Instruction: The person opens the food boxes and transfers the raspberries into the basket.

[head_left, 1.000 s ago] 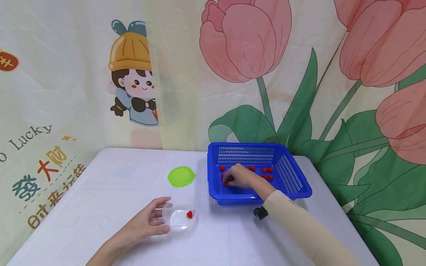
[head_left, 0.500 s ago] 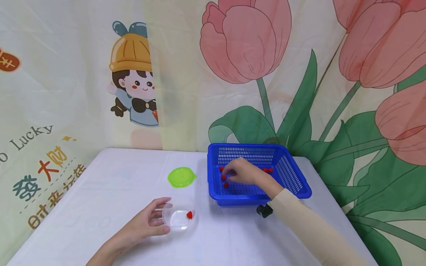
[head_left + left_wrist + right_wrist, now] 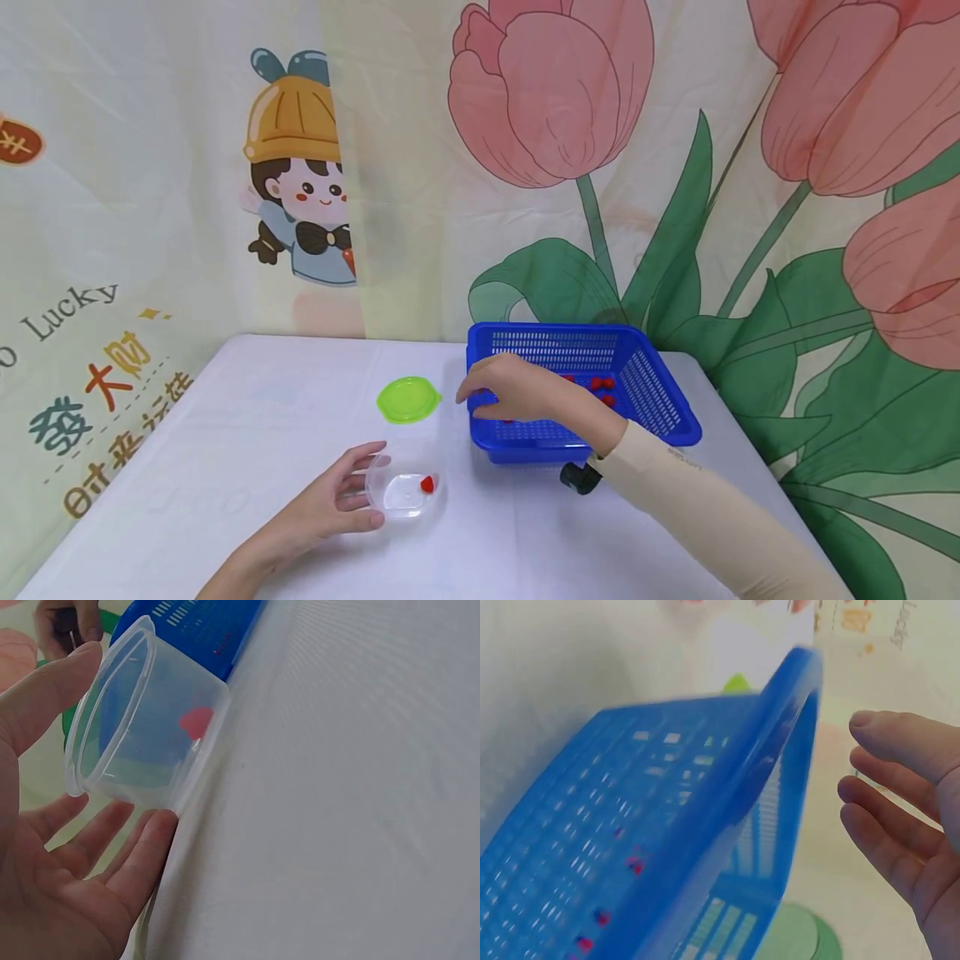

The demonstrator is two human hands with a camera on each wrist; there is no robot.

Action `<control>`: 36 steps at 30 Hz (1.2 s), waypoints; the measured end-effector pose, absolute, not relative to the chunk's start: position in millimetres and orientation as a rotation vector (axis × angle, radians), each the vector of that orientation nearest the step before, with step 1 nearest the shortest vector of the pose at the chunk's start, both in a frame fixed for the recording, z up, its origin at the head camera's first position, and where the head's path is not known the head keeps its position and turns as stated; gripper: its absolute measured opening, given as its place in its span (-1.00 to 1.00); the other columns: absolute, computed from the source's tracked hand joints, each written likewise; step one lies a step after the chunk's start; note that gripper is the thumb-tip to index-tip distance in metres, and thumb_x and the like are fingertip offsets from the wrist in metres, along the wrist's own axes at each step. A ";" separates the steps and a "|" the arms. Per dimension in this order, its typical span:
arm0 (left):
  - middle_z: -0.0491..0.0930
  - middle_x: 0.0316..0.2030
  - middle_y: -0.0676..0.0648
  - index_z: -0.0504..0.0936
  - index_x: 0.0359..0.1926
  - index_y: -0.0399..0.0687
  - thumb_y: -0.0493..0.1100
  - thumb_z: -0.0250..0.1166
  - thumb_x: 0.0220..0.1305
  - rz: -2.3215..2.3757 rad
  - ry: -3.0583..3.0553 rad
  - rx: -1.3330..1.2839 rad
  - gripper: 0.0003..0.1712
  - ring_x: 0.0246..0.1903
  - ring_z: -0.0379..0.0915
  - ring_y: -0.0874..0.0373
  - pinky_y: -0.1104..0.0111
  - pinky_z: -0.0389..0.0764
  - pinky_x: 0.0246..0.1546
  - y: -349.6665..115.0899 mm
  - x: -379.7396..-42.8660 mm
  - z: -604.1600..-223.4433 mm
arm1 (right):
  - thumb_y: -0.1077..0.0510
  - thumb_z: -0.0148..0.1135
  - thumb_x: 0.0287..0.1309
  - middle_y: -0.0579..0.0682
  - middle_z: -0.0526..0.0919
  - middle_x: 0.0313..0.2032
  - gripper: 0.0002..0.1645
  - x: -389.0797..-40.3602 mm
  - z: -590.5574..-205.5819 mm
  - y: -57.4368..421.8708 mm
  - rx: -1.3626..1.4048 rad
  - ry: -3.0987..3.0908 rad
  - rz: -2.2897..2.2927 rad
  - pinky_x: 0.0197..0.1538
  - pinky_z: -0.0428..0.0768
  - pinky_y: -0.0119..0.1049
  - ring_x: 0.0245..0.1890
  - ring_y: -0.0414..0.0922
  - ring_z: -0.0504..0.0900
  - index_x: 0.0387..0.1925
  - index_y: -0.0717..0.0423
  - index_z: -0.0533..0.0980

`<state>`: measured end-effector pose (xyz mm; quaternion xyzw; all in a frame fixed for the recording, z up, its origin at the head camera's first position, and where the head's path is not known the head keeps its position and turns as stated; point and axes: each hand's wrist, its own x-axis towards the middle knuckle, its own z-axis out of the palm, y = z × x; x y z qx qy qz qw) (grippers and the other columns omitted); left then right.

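Note:
My left hand [image 3: 326,497] holds a clear plastic tub [image 3: 161,724] from its left side, thumb at the rim and fingers curved along the wall. Inside the tub lies one small red piece [image 3: 427,484]. My right hand [image 3: 517,387] is over the left rim of a blue plastic basket [image 3: 660,392], palm down. Its thumb and fingers [image 3: 881,825] are bent loosely and apart, and nothing shows between them in the right wrist view. Several similar red pieces [image 3: 602,383] lie on the basket floor, some hidden behind the right hand and forearm.
A bright green lid [image 3: 408,400] lies flat on the white-covered table [image 3: 300,400], behind the tub and left of the basket. A printed cloth [image 3: 405,167] with tulips and a cartoon figure hangs behind the table. A small black device [image 3: 581,477] is at the right wrist.
My right hand has lifted from the red pieces in the basket and moved left over the basket's rim, its fingers spreading. The left hand and tub have stayed put.

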<state>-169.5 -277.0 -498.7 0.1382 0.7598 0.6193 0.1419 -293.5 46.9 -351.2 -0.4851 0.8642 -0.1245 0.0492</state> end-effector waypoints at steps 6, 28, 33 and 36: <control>0.19 0.57 -0.29 0.08 0.66 0.05 -0.26 0.53 0.28 1.788 2.194 0.413 0.09 0.41 0.40 -0.27 0.43 0.61 0.19 -275.8 -169.7 -500.5 | 0.13 0.52 0.31 -0.16 0.79 0.06 -0.65 -284.5 -352.0 19.7 -1.574 2.548 -0.261 0.19 0.61 -0.47 0.17 -0.21 0.68 0.11 -0.08 0.75; 0.19 0.55 -0.30 0.05 0.66 0.03 -0.27 0.51 0.30 1.816 2.142 0.415 0.09 0.39 0.43 -0.26 0.32 0.67 0.15 -276.7 -170.6 -502.2 | 0.17 0.56 0.25 -0.28 0.76 -0.04 -0.63 -274.0 -395.0 -28.3 -1.709 2.339 -0.099 0.15 0.53 -0.60 0.06 -0.33 0.68 0.08 -0.13 0.76; 0.19 0.55 -0.31 0.05 0.66 0.03 -0.26 0.53 0.28 1.810 2.151 0.405 0.11 0.39 0.42 -0.26 0.34 0.66 0.15 -276.8 -171.6 -502.0 | 0.20 0.58 0.22 -0.28 0.77 -0.08 -0.63 -272.8 -397.6 -30.6 -1.708 2.342 -0.107 0.12 0.54 -0.61 0.02 -0.34 0.69 0.05 -0.12 0.77; 0.19 0.55 -0.31 0.05 0.66 0.03 -0.26 0.53 0.28 1.804 2.156 0.400 0.11 0.39 0.42 -0.27 0.33 0.67 0.14 -276.6 -171.5 -501.0 | 0.20 0.59 0.21 -0.27 0.78 -0.09 -0.63 -271.7 -398.1 -32.0 -1.704 2.348 -0.097 0.12 0.54 -0.60 0.04 -0.29 0.68 0.04 -0.12 0.78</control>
